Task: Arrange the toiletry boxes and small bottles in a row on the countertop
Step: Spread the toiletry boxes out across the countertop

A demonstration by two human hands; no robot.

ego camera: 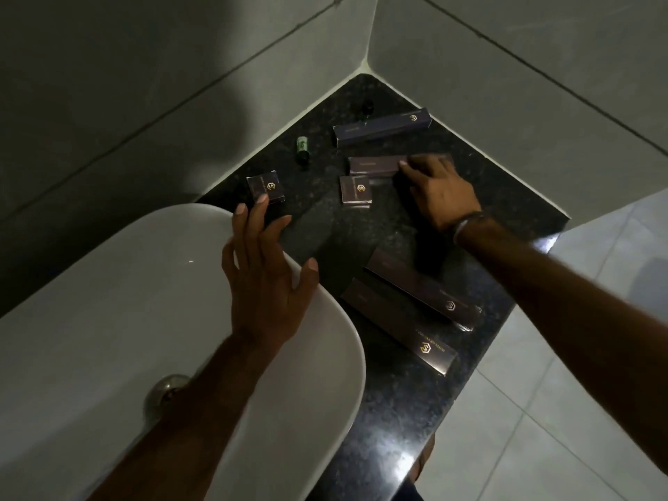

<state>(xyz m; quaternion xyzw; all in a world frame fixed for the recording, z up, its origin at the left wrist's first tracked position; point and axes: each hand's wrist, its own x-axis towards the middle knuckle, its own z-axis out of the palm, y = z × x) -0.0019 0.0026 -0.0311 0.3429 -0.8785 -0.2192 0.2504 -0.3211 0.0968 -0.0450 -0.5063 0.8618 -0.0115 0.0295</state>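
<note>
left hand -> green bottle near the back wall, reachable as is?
Probably yes. The left hand hovers open over the basin rim; the green bottle lies beyond it on bare countertop. Only the small square box sits near that path, slightly aside.

Head camera looks steeply down, close over the countertop [415,410].

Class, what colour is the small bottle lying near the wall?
Green, with a dark cap: the small bottle, seen in the head view.
</note>
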